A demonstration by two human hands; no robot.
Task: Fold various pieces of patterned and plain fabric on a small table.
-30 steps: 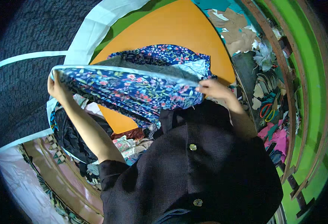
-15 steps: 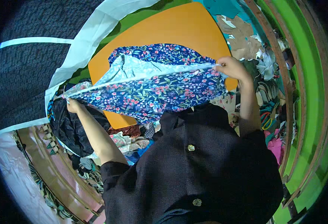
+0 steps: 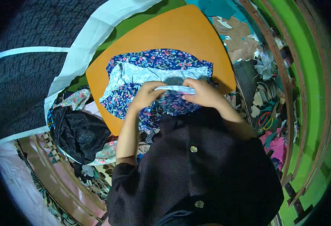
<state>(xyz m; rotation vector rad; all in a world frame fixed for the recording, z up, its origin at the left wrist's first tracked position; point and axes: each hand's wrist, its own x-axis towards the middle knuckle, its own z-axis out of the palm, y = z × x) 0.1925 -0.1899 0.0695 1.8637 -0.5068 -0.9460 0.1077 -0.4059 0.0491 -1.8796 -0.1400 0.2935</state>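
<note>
Two bare hands are seen in the head view near each other at the middle of the frame, with a floral cloth (image 3: pixel 124 96) held between them. A pale edge (image 3: pixel 176 89) of the cloth is stretched across the gap. Its left end is pinched by the bent fingers of the left hand (image 3: pixel 146 94); the exact set of each finger cannot be told through blur. Its right end is held in the right hand (image 3: pixel 202 93), the tips of two digits parted above and below it.

The rest of the cloth, dark blue with a light lining (image 3: pixel 142 74), is spread in folds on an orange table (image 3: pixel 169 30), its near part hidden by the wearer's black shirt (image 3: pixel 210 169). A black cloth (image 3: pixel 80 133) is heaped at the table's lower left. Brown scraps (image 3: pixel 239 39) are strewn at the upper right, with pink scraps (image 3: pixel 276 145) lower down, beneath red and yellow loops (image 3: pixel 265 119). The upper left is filled by a dark textured sheet (image 3: pixel 26 83), edged in white.
</note>
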